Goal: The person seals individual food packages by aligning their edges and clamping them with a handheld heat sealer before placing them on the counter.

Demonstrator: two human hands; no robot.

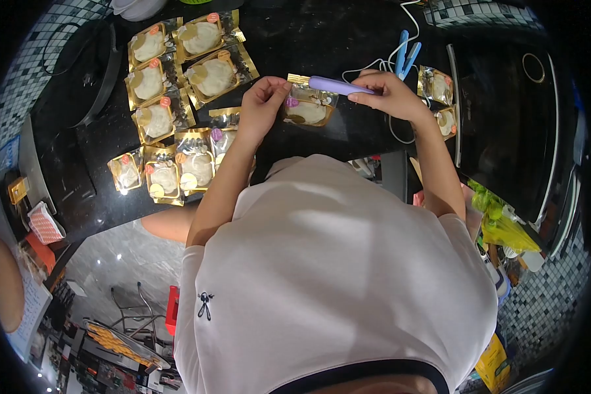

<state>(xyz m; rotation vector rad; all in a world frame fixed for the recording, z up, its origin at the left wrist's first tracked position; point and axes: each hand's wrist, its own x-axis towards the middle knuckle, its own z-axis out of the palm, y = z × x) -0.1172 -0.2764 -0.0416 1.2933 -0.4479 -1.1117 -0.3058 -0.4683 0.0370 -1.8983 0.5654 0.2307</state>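
Observation:
My right hand point(389, 93) is wrapped round a purple flat iron point(338, 86), which lies across the top edge of a clear-and-gold food pouch point(307, 113). Pale, round food and a purple sticker show through this pouch. At its upper left corner, my left hand point(266, 98) pinches the gold edge between thumb and fingers. Whether the iron's plates are pressed fully together is hard to see. Beyond my right hand lies a blue flat iron point(406, 56) with its arms apart.
Several similar gold pouches point(210, 77) lie in rows at the left of the black counter point(295, 39). Two more pouches point(436, 87) sit at the right, beside a large dark appliance point(505, 111). A white cord point(374, 65) runs across the back. Left stands a round black pan-like appliance point(79, 72).

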